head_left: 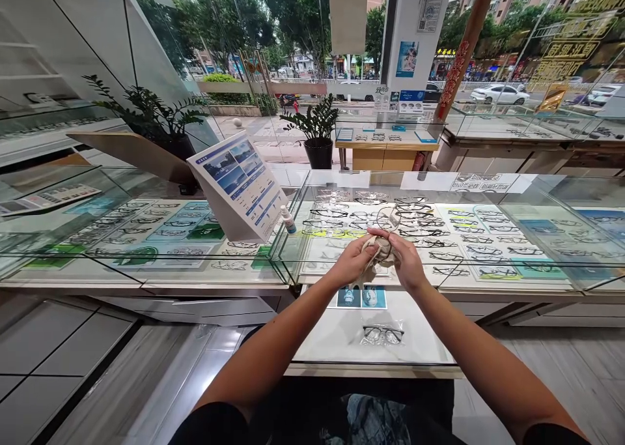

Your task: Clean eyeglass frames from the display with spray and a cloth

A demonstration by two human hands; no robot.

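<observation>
Both hands meet above the front of the glass display counter. My left hand (355, 258) is closed on a crumpled beige cloth (383, 252), its thumb pressed into the folds. From the other side my right hand (406, 257) grips the same cloth, with fingertips close to those of the left. A thin round rim (388, 219) shows just beyond the fingers; whether it belongs to glasses held in the cloth or to the display beneath, I cannot tell. Nearer me, black-framed glasses (383, 335) lie in a clear plastic bag on a pulled-out white shelf (322, 341).
Rows of eyeglasses fill the glass counter (493, 277). Left of my hands stand a small white bottle (288, 221) and a desk calendar (244, 191) on the glass. Potted plants (319, 152) and a wooden display table (385, 157) stand beyond, by the window.
</observation>
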